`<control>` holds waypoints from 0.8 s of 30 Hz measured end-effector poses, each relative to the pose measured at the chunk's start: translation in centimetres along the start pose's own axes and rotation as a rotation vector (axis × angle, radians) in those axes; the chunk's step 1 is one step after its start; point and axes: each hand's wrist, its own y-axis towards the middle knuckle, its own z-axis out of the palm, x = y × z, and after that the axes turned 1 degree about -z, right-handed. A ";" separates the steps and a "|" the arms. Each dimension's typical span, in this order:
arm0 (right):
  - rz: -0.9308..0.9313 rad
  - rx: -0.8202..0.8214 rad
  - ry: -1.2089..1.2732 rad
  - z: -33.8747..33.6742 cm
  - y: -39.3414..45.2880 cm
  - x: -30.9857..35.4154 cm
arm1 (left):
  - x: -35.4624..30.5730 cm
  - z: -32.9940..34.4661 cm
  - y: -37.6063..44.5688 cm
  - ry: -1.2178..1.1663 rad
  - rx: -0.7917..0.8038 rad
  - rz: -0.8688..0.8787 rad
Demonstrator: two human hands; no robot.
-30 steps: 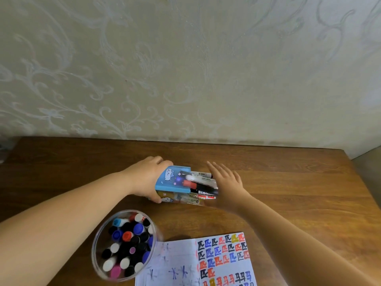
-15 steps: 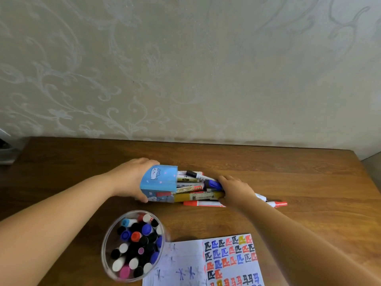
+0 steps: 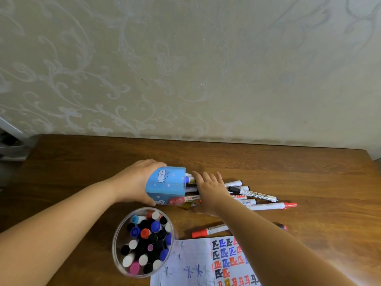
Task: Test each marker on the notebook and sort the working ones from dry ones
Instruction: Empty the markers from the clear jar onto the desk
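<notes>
The left hand (image 3: 136, 182) grasps a blue holder (image 3: 166, 185) that lies tipped on its side on the tabletop (image 3: 309, 172), fingers curled round its closed end and its open mouth facing right. The right hand (image 3: 210, 188) is released, its fingers straight and spread, lying over the markers (image 3: 259, 196) at the holder's mouth; it pinches none of them.

The markers lie spilled in a loose fan just right of the holder, some still partly inside it. Their long axes run roughly left to right, most angling slightly toward the near right. One with a red cap (image 3: 290, 205) points its cap right; a separate red marker (image 3: 208, 231) lies nearer, beside the notebook (image 3: 189, 265), cap to the left.

These markers look light, stiff and smooth, so they probably roll easily on bare wood. A pinch at mid-barrel, across the long axis, seems the safest hold, leaving the cap free to pull.

A clear tub (image 3: 121, 240) of upright markers stands just left of the notebook.
</notes>
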 end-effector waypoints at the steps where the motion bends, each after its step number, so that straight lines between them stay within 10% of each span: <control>1: 0.024 -0.003 0.003 -0.1 0.1 -0.1 | 0.1 -0.1 -0.1 -0.015 -0.005 -0.002; 24: -0.008 0.122 -0.100 -0.8 -2.5 -0.6 | 3.9 -0.4 -3.5 -0.088 -0.079 -0.061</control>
